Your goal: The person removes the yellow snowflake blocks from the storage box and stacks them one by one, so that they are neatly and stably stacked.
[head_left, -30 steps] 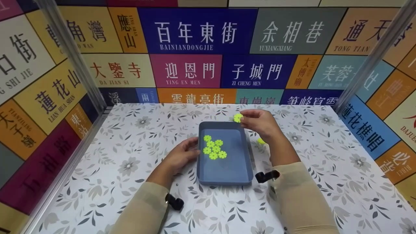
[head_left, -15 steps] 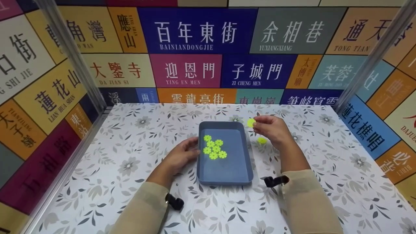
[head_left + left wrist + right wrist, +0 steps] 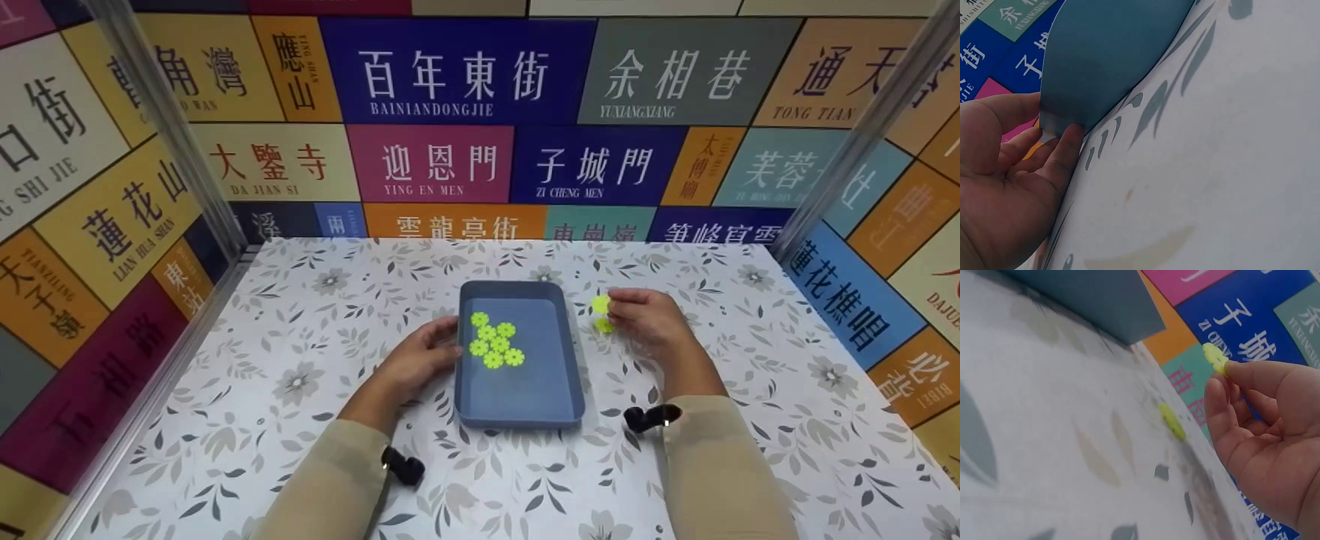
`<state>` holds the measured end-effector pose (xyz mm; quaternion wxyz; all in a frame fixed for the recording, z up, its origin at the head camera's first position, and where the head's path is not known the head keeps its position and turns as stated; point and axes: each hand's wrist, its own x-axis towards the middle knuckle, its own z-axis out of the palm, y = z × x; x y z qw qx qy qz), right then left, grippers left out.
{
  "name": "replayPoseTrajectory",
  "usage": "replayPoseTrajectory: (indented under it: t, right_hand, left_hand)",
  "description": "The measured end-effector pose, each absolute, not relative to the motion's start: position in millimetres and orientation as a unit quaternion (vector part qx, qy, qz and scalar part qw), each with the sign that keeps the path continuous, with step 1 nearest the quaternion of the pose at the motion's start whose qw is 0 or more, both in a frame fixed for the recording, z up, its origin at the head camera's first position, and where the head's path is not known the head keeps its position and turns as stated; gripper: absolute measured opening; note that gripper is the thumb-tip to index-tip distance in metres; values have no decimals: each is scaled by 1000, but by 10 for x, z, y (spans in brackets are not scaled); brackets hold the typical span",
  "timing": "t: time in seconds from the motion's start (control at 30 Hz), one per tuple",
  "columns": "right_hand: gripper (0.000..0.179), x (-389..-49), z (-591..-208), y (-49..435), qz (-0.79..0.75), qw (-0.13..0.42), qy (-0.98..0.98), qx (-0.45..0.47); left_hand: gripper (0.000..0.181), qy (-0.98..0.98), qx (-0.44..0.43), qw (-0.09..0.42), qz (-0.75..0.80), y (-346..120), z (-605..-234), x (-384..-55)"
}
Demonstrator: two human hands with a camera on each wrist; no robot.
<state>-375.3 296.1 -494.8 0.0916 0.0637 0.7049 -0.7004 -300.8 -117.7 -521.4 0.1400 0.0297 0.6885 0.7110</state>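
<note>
Right of the grey-blue rectangular plastic tray, right hand pinches a yellow-green flower-shaped plastic disc.
Disc held off the floral-print surface between thumb and fingertips, fingers curled; wrist view confirms the pinch. Second yellow-green flower disc lies flat on the surface just under it, at 3 o'clock of the tray, apart from its wall. Left hand rests at tray's 9 o'clock, fingertips touching the outer wall, fingers loosely bent, gripping nothing. Cluster of yellow-green flower discs sits inside the tray, toward 12 o'clock, touching each other.
</note>
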Motion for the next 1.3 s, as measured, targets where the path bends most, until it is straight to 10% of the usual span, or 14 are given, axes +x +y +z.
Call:
replayPoseTrajectory:
  t: [1.3]
  right_hand:
    - [45, -3724, -5028, 3065, -562, 103, 811, 124]
  left_hand:
    - [68, 676, 34, 142, 723, -1188, -5230, -3016]
